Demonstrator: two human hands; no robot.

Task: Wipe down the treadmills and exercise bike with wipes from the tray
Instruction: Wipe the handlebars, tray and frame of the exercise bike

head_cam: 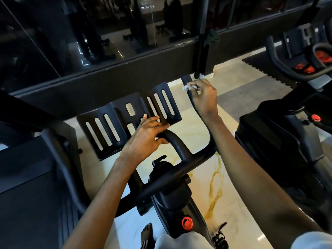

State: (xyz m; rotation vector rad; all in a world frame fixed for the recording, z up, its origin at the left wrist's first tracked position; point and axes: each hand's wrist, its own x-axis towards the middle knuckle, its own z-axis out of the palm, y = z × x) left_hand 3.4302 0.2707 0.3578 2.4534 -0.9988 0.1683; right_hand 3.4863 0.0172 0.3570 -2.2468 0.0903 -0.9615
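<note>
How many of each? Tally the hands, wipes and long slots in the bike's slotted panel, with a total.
hands: 2 (left hand, right hand)
wipe: 1
long slots: 6
total: 9

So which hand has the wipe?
The right hand, pinching the crumpled white wipe by the handlebar tip; the left hand rests empty on the slotted tray.
</note>
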